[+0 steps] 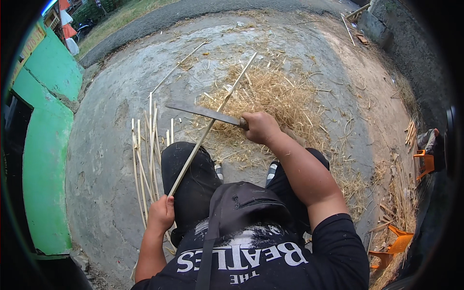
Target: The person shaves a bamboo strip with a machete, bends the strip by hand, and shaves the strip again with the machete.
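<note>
My left hand (161, 213) is closed around the lower end of a long pale bamboo strip (193, 153), beside my left thigh. The strip slants up and away to the right, past my left knee. In my right hand (261, 127) is the wooden handle of a long knife (207, 112), its fingers wrapped round it. The blade points left and crosses the strip in its upper half; it appears to touch it. Several more bamboo strips (152, 140) lie on the ground left of my left leg.
A heap of curly bamboo shavings (270, 96) covers the concrete ground (104, 145) ahead. One thin strip (176, 66) lies farther off. A green wall (46, 159) stands at left, a dark wall (415, 53) at far right. Orange plastic chairs (397, 244) and split bamboo pieces (411, 133) are at right.
</note>
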A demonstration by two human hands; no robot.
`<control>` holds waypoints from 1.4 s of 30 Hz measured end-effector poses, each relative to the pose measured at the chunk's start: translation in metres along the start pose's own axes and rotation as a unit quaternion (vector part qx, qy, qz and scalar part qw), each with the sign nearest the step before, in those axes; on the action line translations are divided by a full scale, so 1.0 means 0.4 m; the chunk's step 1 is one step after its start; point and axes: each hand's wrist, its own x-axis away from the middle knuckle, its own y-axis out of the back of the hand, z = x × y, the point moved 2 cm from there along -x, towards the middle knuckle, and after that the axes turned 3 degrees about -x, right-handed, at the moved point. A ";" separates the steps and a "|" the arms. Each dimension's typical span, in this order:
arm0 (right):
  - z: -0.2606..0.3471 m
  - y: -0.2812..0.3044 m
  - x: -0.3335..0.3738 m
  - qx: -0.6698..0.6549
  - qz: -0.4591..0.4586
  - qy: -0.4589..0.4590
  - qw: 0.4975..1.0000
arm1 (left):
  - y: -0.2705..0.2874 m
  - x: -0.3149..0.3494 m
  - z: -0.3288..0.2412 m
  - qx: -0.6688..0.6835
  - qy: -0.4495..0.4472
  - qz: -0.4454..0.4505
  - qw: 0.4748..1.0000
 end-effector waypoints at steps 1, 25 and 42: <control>0.038 -0.011 0.015 0.002 0.016 0.046 0.999 | -0.003 0.006 0.000 0.000 0.000 0.002 1.000; 0.016 -0.007 0.005 -0.034 -0.036 0.039 0.998 | 0.000 0.007 -0.010 -0.040 -0.006 -0.017 0.999; 0.088 -0.030 0.006 0.078 0.010 0.207 0.975 | -0.017 0.020 0.014 -0.083 -0.030 -0.058 0.994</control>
